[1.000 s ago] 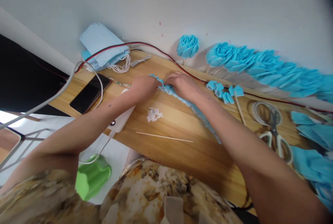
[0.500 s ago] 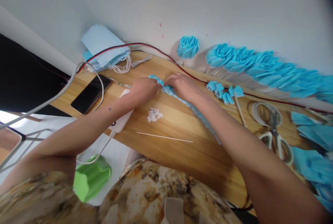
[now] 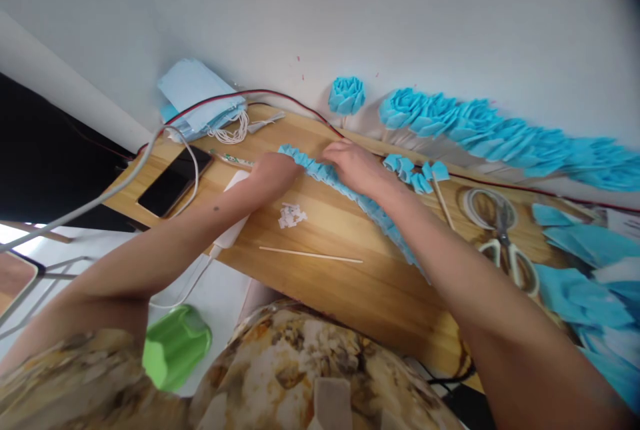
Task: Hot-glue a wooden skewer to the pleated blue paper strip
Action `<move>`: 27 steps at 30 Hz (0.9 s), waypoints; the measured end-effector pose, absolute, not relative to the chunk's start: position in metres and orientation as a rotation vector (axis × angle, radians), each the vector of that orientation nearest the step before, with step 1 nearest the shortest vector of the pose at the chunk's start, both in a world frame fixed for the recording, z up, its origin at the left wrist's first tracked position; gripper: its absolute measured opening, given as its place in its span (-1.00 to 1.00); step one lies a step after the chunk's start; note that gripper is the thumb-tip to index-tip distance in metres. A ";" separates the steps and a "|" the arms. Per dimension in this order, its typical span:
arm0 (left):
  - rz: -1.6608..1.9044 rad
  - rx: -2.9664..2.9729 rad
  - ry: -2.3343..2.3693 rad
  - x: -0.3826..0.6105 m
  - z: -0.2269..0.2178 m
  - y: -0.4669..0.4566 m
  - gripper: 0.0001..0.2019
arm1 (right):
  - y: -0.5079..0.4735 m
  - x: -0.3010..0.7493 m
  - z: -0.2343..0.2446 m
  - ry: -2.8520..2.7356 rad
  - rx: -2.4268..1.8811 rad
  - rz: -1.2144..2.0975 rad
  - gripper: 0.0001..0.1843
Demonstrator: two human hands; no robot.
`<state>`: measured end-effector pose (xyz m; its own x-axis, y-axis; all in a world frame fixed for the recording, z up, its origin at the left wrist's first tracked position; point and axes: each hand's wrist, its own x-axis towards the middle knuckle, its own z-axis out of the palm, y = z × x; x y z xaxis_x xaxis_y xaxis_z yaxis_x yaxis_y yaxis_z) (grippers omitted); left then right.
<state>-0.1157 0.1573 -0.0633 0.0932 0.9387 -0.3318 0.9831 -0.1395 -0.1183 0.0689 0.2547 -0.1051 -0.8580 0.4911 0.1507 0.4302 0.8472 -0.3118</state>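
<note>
While left hand (image 3: 277, 173) and right hand (image 3: 354, 165) touch blue strip (image 3: 320, 171), fingers' grip unclear, green container (image 3: 176, 353) below, contents indistinct

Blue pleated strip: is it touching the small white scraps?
Apart. The head view shows bare wooden tabletop between the blue pleated strip and the small white scraps.

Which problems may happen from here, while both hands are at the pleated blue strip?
The white cable plugged into the white device hangs off the table; a snag might drag the device down.

The loose white scraps lie near the left hand, so a sweep may scatter them.

The thin stick lies near the front edge and could roll off if brushed.
</note>
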 end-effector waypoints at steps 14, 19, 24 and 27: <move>-0.350 2.228 2.022 -0.126 -0.060 0.145 -0.52 | 0.240 0.039 -0.112 -2.934 -0.863 0.275 -0.57; 0.141 2.198 2.059 -0.128 -0.047 0.101 -0.55 | 0.238 0.041 -0.111 -2.912 -0.845 0.281 -0.56; 0.311 2.119 1.936 -0.112 -0.063 0.067 -0.59 | 0.234 0.048 -0.101 -2.819 -0.890 0.402 -0.51; 0.323 2.108 1.863 -0.100 -0.071 0.058 -0.60 | 0.230 0.053 -0.092 -2.792 -0.902 0.402 -0.46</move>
<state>-0.0996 0.0575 -0.0714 0.1299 0.9909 -0.0350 0.9214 -0.1075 0.3735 0.0534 0.2296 -0.0916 -0.7998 0.5939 0.0872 0.5452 0.7795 -0.3084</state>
